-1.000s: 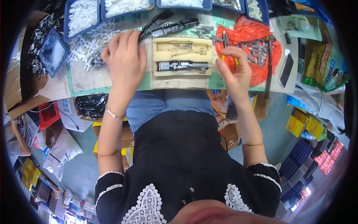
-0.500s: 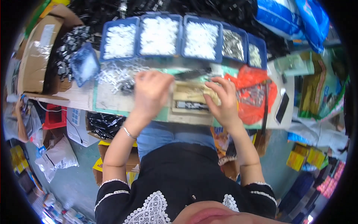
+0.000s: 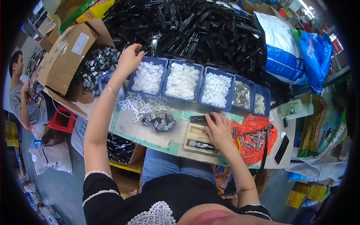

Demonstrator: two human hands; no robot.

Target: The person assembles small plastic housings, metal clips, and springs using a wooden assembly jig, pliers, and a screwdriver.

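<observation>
My left hand is stretched out over the far left, at the edge of a heap of black plastic parts. Its fingers are bent, with a gap between them and the thumb, and nothing shows in it. My right hand has its fingers closed over the right end of a black elongated part, just behind a cream fixture tray. A black and silver mechanism lies in the tray's near slot. The right palm covers the tray's right side.
Blue bins hold white plastic pieces and metal pins. White parts and dark metal blocks lie loose on the table. An orange bag, pliers and a phone are at right; a cardboard box stands left.
My left hand has moved from beside the tray to the far left. My right hand has closed over the black part behind the tray. The whole view has shifted, showing more of the black heap.
</observation>
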